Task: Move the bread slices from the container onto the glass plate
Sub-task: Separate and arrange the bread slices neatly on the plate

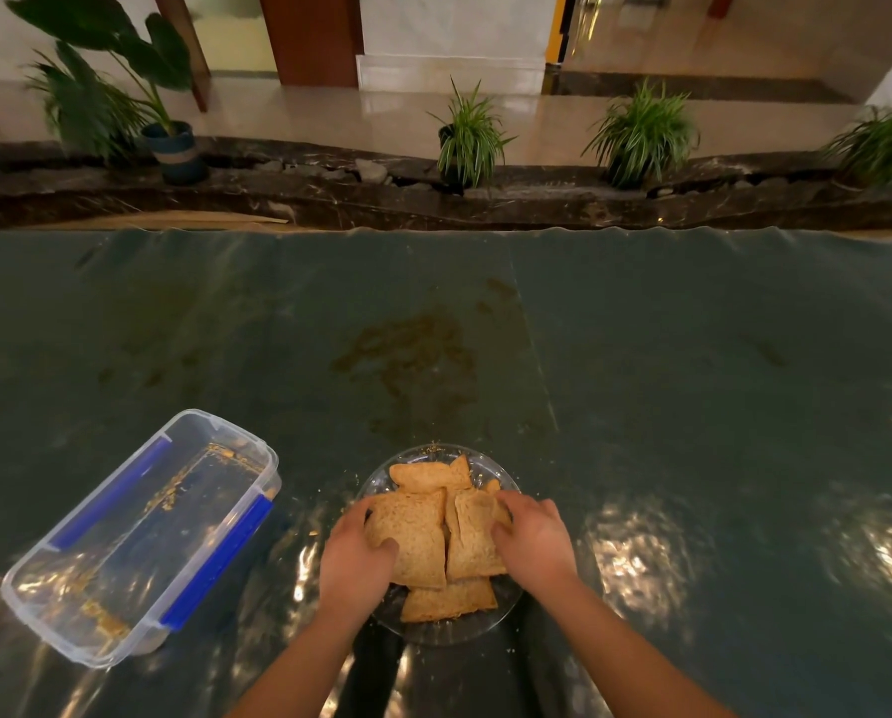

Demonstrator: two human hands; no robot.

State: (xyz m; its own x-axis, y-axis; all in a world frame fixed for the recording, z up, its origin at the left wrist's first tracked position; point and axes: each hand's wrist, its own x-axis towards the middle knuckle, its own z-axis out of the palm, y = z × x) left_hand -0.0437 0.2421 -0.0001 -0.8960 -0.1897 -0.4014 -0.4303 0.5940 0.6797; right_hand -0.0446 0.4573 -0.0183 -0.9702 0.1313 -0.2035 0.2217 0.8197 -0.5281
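Head view: bread slices [423, 541] fill the glass plate [506, 608] at lower centre, left hand [353, 559] and right hand [534, 544] curled on their edges; container [138, 536] sits lower left, wide table [692, 380] around.

There are two hands [361, 557] [534, 541], one glass plate [436, 632], one clear box [138, 536] and four plants [112, 90] [467, 134] [643, 132] [884, 145]. About five bread slices [418, 541] show; more may hide beneath.
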